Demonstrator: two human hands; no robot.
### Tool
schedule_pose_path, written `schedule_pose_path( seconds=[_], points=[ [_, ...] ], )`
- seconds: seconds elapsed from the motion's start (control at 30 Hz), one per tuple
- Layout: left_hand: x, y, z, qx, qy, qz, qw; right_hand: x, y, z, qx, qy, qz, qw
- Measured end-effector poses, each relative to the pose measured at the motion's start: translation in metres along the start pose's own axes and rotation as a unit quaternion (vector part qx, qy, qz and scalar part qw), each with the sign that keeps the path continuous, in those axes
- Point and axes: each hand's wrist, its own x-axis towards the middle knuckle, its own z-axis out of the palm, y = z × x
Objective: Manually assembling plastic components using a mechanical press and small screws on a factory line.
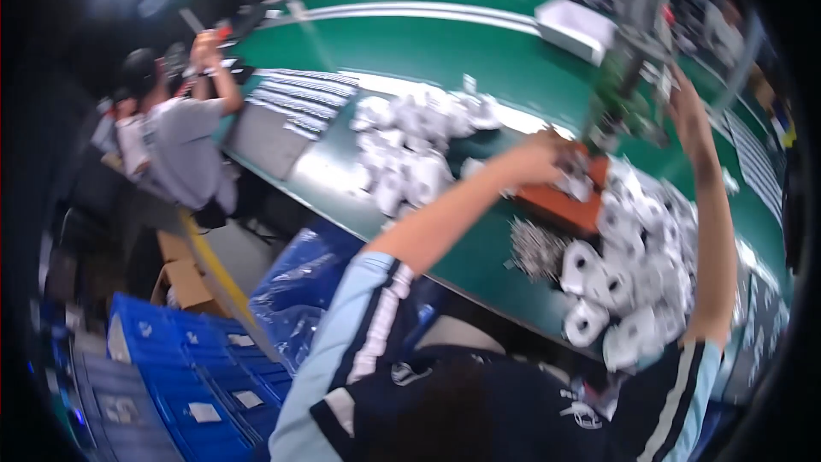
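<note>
A bench press with a green body (609, 98) stands on an orange base (560, 205). My left hand (547, 158) is closed on a white plastic part (578, 186) at the press, just over the base; blur hides its fingertips. My right hand (684, 96) is raised at the press's right side, its fingers closed around what looks like the lever handle (665, 77). Right of the base lies a heap of white round parts with dark centre holes (629, 265). A pile of small metal pins or screws (537, 250) sits just in front of the base.
Another heap of white parts (410, 141) lies on the green bench to the left, beyond it a striped tray of parts (299, 98). A white box (577, 26) is at the back. Blue crates (188, 376) stand lower left. A co-worker (175, 137) sits at far left.
</note>
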Motion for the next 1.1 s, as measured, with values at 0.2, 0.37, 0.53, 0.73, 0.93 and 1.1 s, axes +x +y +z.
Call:
schedule_pose_path(
  seconds=[0.2, 0.37, 0.53, 0.73, 0.93, 1.1],
  points=[
    [0.013, 0.033, -0.069, -0.140, -0.083, -0.299, 0.940, -0.112, 0.048, -0.012, -0.248, 0.059, -0.023, 0.967],
    [0.016, -0.048, -0.071, -0.200, 0.085, -0.372, 0.903, -0.160, 0.035, 0.059, -0.622, -0.226, 0.018, 0.749],
    [0.017, -0.052, -0.035, -0.012, 0.164, -0.291, 0.943, -0.157, 0.042, 0.070, -0.688, -0.209, 0.058, 0.693],
    [-0.070, -0.001, -0.041, 0.229, -0.155, -0.325, 0.904, -0.155, 0.054, 0.063, -0.682, -0.166, 0.027, 0.712],
    [-0.131, 0.017, -0.019, 0.322, -0.076, -0.224, 0.917, -0.138, 0.033, 0.044, -0.546, -0.177, 0.093, 0.813],
    [-0.128, 0.006, -0.019, 0.270, -0.008, -0.264, 0.926, -0.152, -0.015, 0.050, -0.415, -0.079, 0.148, 0.895]
  ],
)
